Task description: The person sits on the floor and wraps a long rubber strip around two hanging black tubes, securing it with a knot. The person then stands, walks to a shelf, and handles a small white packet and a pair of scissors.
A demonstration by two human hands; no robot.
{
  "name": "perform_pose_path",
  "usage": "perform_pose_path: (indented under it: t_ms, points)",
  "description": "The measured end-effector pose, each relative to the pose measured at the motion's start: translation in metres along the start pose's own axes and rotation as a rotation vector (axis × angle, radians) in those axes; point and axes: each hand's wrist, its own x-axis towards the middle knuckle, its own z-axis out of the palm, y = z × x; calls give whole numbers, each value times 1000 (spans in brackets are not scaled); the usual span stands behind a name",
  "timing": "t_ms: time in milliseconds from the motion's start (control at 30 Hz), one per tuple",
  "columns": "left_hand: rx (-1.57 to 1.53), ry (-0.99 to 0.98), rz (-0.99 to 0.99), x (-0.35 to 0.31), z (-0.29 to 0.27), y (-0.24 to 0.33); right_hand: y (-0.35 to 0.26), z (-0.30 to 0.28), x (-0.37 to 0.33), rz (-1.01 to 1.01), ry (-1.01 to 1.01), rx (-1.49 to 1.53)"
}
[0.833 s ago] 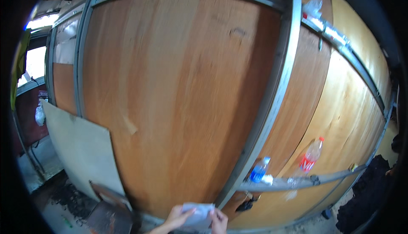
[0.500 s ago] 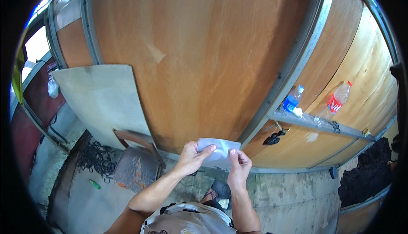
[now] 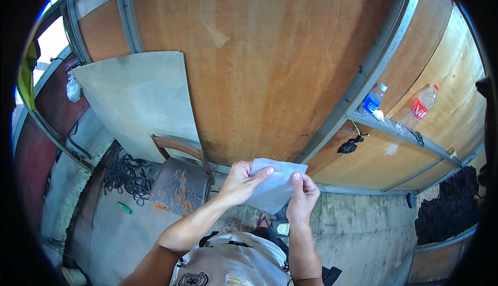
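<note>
A thin pale grey-blue sheet [image 3: 274, 185], about hand-sized, is held in front of me with both hands. My left hand [image 3: 239, 181] grips its left edge, fingers laid across the top. On the right edge, my right hand [image 3: 303, 195] pinches the sheet between thumb and fingers. Behind it rises a large brown plywood wall [image 3: 259, 63] with grey metal framing [image 3: 384, 57].
A grey board [image 3: 135, 99] leans on the wall at left, with a worn chair [image 3: 179, 174] below it. Black cable [image 3: 124, 174] and a green bottle [image 3: 124, 208] lie on the concrete floor. Two plastic bottles [image 3: 374, 98] [image 3: 423, 104] stand on a metal rail at right.
The view has tilted downward, so my arms, torso and the floor show more. Both hands keep hold of the sheet, now higher in the picture.
</note>
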Motion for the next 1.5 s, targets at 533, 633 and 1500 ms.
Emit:
perform_pose_path:
  t_ms: [533, 633, 1500]
  points:
    - [22, 211, 143, 33, 39, -8, -10, -7, 27, -122, -1, -231]
    - [-39, 237, 186, 39, 40, -11, -10, -6, 30, -104, 23, -286]
    - [-281, 383, 203, 45, 31, -27, 18, -9, 3, -114, -16, -483]
